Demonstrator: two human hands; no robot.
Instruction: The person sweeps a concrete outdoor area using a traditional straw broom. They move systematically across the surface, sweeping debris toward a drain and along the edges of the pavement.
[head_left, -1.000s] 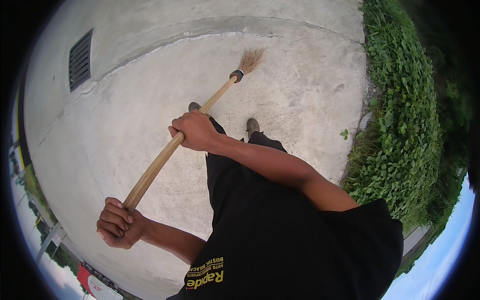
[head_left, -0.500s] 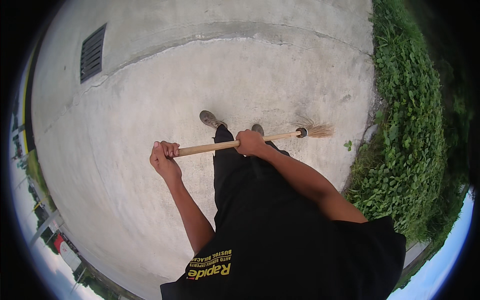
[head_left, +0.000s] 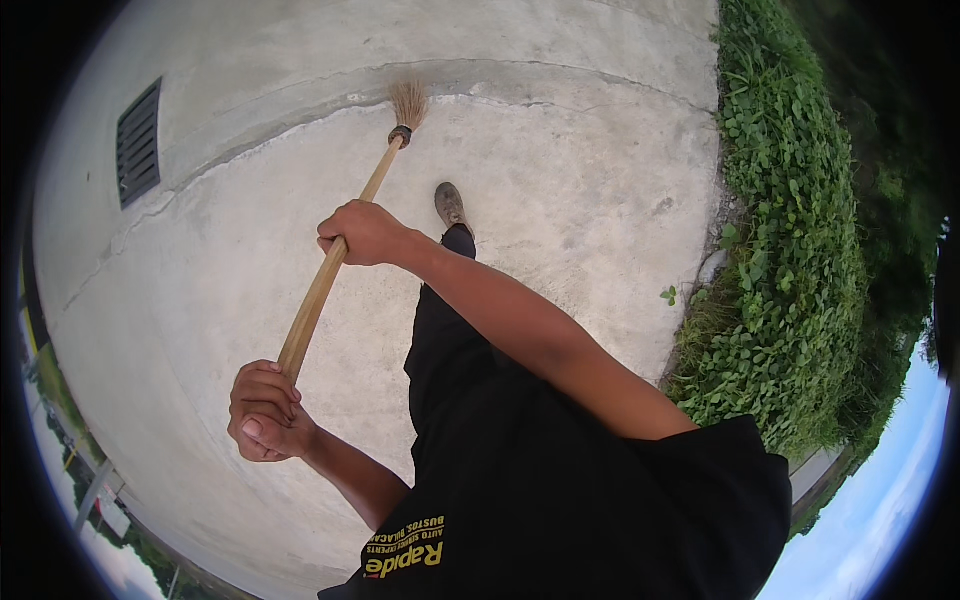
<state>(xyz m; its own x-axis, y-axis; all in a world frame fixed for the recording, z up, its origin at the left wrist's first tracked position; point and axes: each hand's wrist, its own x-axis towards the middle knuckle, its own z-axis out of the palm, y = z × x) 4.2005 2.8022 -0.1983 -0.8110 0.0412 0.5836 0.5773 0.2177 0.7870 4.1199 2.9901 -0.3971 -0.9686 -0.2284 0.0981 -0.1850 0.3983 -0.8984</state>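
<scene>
A stick broom [head_left: 317, 302] with a pale wooden handle slants up and away across my front. Its bundle of thin tan bristles, bound by a dark band, points forward over the shallow concrete channel; whether the tips touch the ground is hard to tell. My left hand [head_left: 267, 412] is closed around the top end of the handle, low on the left. Farther along the handle, about midway to the bristles, my right hand [head_left: 366, 232] is wrapped around it, with my right forearm reaching across my body.
Pale concrete pavement [head_left: 560, 200] lies underfoot, crossed ahead by a cracked shallow channel [head_left: 480, 78]. A dark slotted drain grate [head_left: 138, 143] is set in it at far left. Dense green creeping plants [head_left: 790, 250] line the right edge. One brown shoe [head_left: 452, 206] shows ahead of me.
The broom has swung from pointing right to pointing forward and slightly left, bristles now near the channel. My right hand moved left and forward; my left hand came lower and nearer.
</scene>
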